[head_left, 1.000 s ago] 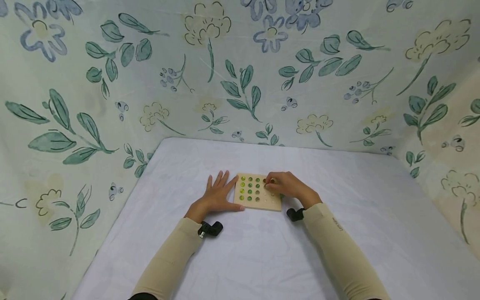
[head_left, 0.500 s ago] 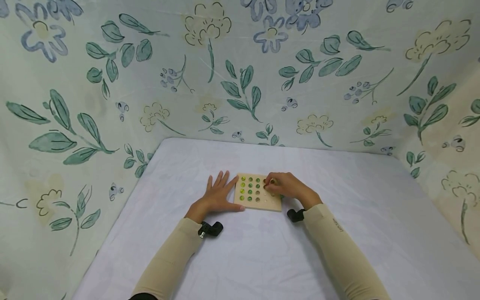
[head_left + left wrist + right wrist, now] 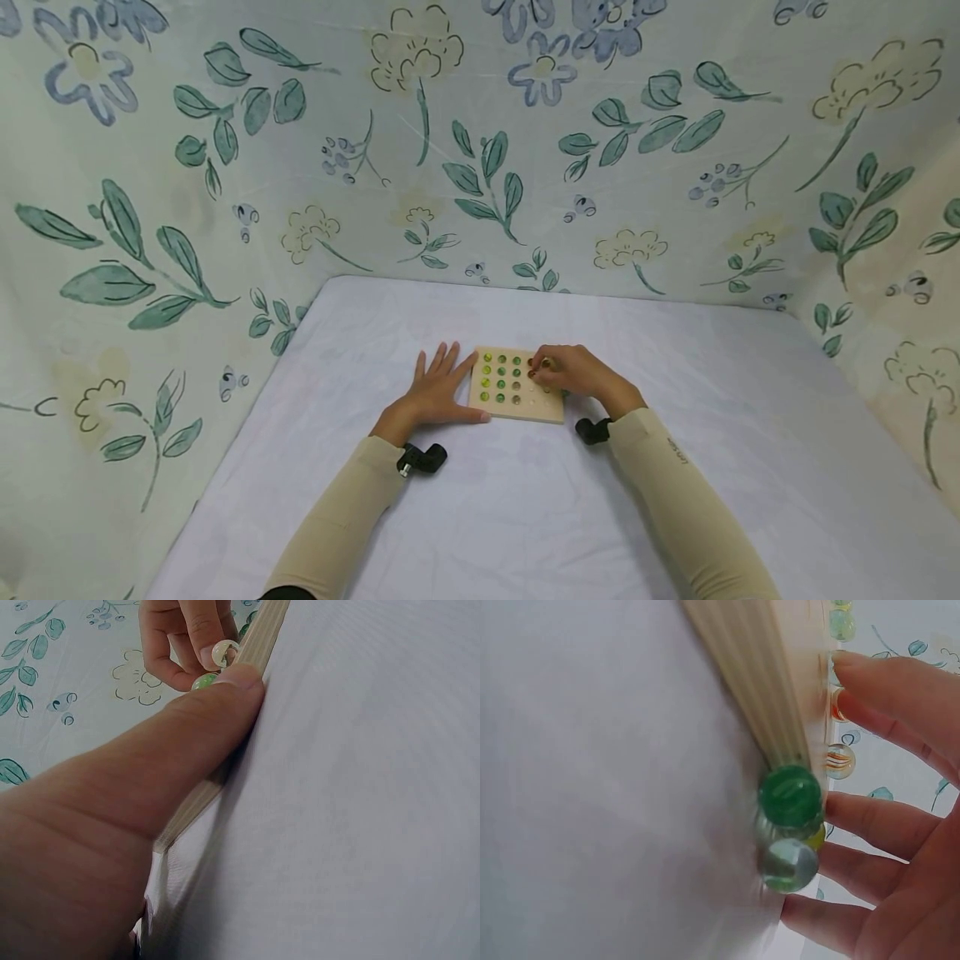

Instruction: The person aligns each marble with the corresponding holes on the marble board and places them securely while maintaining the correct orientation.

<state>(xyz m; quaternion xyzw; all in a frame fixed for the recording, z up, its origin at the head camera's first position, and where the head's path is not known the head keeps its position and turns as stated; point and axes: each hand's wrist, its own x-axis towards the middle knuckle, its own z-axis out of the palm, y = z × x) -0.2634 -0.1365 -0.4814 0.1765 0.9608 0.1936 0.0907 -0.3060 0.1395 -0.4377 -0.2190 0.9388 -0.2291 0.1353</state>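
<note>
A small wooden board lies on the table, rows of glass marbles seated in its hollows. My left hand is spread flat at its left side, index fingertip at the far corner and thumb along the near edge. Over the board's right part, my right hand pinches a reddish-orange marble between thumb and index finger, at the fourth column. An orange-striped marble sits close by. The other right fingers rest by loose marbles at the board's right edge: dark green, clear and yellow.
Yellow-green marbles fill the left column, with green marbles beside them. A white cloth covers the table. Floral fabric hangs behind and at the sides.
The right fingertips have shifted very slightly, and the reddish marble shows a little more plainly beneath them. The left hand and the board have stayed in place.
</note>
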